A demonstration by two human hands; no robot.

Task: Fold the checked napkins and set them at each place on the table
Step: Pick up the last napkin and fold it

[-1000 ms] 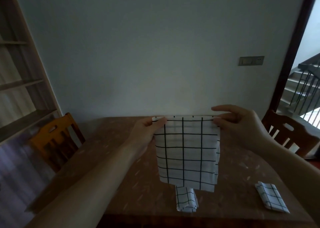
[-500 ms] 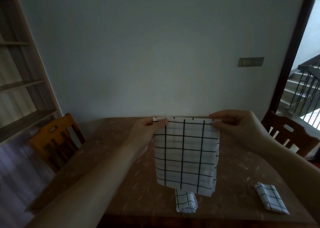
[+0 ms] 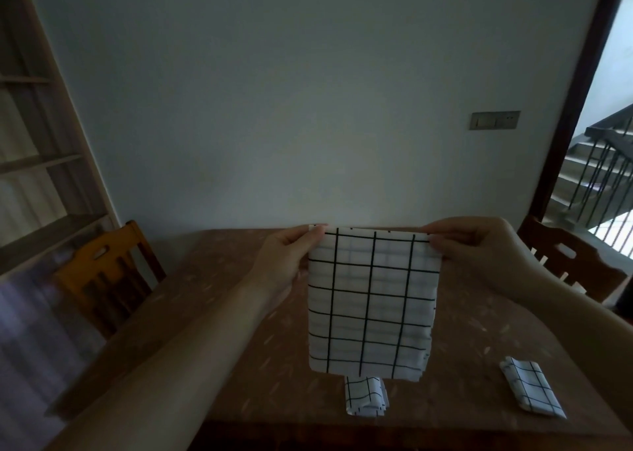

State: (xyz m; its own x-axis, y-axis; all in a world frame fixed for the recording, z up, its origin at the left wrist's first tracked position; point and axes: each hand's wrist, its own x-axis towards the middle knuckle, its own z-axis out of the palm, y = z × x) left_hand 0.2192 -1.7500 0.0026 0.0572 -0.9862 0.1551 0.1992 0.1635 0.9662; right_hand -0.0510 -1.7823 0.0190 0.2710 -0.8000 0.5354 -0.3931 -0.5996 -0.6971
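Observation:
A white napkin with a black check [image 3: 371, 303] hangs in the air above the brown table [image 3: 212, 313], folded into a tall rectangle. My left hand [image 3: 287, 258] pinches its top left corner and my right hand [image 3: 479, 245] pinches its top right corner. A folded checked napkin [image 3: 364, 396] lies on the table near the front edge, partly hidden behind the hanging one. Another folded checked napkin [image 3: 531, 390] lies at the front right of the table.
An orange wooden chair [image 3: 106, 279] stands at the table's left side and a dark wooden chair [image 3: 575, 265] at its right. Shelves [image 3: 37, 163] line the left wall. An open doorway with a staircase [image 3: 603, 163] lies at the right.
Both hands have lifted the hanging napkin a little, and the fingers of my right hand have closed down onto its top right corner.

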